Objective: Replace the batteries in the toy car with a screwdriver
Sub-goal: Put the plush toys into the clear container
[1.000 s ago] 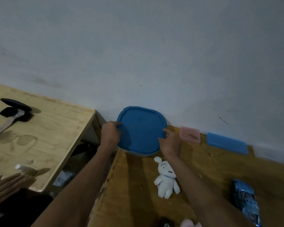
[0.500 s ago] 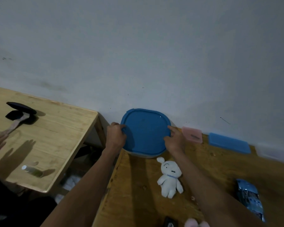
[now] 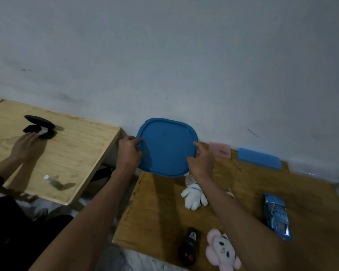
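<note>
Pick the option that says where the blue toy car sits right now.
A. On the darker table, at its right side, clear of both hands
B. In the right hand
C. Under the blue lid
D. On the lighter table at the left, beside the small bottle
A: the blue toy car lies on the darker table at the right, while both hands are up at the blue lid.

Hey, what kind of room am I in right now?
Likely a plain room at home or in a workshop, not a kitchen: bare wooden tables against a scuffed white wall, with plush toys and toy cars on them.
</note>
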The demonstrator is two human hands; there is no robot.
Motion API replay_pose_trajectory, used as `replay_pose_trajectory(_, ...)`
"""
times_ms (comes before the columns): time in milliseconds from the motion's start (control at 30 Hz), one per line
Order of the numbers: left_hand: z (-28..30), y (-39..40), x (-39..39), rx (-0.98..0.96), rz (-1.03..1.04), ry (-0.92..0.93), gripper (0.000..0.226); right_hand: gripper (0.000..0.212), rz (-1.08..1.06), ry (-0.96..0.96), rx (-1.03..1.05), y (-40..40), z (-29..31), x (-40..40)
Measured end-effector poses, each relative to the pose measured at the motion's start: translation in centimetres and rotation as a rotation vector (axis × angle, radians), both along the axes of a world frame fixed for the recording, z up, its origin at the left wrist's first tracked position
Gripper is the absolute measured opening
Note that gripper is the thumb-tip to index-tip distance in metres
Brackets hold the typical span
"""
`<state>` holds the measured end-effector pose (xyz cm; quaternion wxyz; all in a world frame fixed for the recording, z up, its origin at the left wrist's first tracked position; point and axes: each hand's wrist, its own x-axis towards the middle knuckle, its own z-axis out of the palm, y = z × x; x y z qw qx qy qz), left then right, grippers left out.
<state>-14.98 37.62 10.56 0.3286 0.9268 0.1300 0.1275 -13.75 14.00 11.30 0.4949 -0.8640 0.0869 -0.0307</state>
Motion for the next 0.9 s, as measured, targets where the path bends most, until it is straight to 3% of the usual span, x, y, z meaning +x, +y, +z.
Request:
replay_pose_trajectory(267,-1.0,0.1,-11.2,-0.017,0.008,0.073,0.053,0.077,0.138,0.056,-0.033,-0.8,-1.6,-9.7)
replay_pose_trajectory(467,-3.1,-1.6,-18.2,-0.005,0.043,0.209,0.099,0.090,0.192,0.122,-0.114,-1.0,-3.0,-15.9)
replay_pose_trajectory(733,-8.6,-0.6,-20.8,0.033,0.027,0.298,0.139,0.097,0.209,0.240,-0.303,0.6,-7.7,-18.1)
replay_pose_trajectory(900,-10.7,0.1,-20.3,0.082,0.015,0.348,0.142,0.097,0.241,0.306,-0.486,1.4,-9.5,-17.4)
